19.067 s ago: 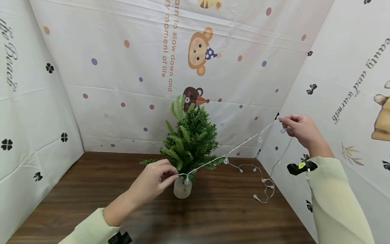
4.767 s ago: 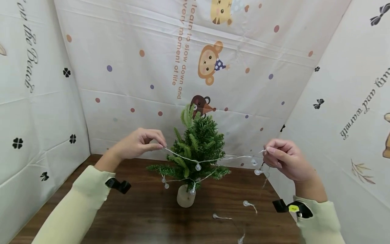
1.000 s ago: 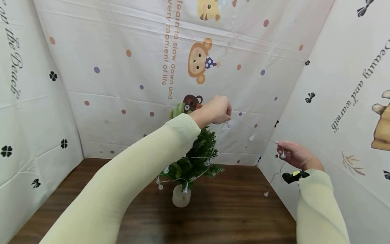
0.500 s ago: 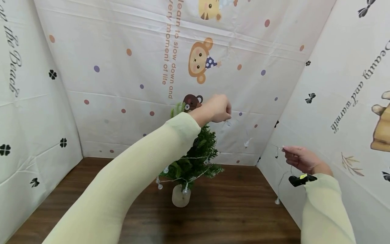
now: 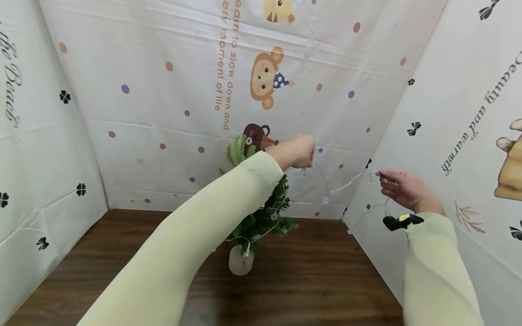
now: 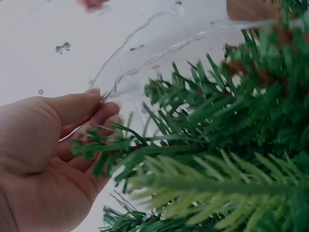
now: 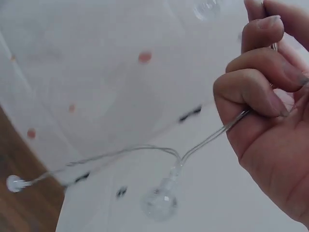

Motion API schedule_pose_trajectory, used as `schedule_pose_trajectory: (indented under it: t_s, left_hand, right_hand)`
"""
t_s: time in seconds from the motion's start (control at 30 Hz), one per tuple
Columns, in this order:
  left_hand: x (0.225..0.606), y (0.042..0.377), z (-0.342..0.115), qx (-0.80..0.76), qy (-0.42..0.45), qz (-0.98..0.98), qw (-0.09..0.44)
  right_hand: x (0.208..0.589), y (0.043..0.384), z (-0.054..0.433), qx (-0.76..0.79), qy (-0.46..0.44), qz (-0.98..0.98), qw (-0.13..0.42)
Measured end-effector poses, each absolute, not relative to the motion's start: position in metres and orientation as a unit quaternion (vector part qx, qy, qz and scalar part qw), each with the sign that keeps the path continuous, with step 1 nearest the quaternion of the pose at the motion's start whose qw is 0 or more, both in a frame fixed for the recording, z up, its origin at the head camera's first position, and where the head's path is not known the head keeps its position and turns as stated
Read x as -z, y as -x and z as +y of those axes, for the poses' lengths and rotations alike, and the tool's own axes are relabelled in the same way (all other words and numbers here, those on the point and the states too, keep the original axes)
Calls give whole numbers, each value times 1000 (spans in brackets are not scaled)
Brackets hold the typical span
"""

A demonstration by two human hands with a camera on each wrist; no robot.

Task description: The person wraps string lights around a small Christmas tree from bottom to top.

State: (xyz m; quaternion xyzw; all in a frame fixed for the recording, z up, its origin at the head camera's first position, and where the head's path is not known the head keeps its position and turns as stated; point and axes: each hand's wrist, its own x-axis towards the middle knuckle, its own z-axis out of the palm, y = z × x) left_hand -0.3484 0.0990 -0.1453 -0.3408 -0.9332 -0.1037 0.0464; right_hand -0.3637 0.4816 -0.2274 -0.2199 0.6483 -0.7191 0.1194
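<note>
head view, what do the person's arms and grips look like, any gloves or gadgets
The person wears a long pale yellow-green fabric left sleeve and a matching right sleeve. The left grip and right grip wear no gloves. A black device with a bright yellow label sits at the right sleeve's end.

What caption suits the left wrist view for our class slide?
Left hand pinching thin, twisted, clear wire beside needle-leaved green artificial tree branches.

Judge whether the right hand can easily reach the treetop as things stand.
Probably not: the left arm crosses in front of the tree, between right hand and treetop, and that hand holds the lights.
</note>
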Motion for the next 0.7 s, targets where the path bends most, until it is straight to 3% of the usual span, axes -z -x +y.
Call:
schedule_pose_trajectory:
  t_s: [0.33,0.7]
  left_hand:
    - [133,353,78,115,329,-934,72]
    - [99,346,9,272,304,-904,129]
  right_hand:
    - [159,377,411,730,125,672,-23]
    - [104,386,349,748,137,645,-72]
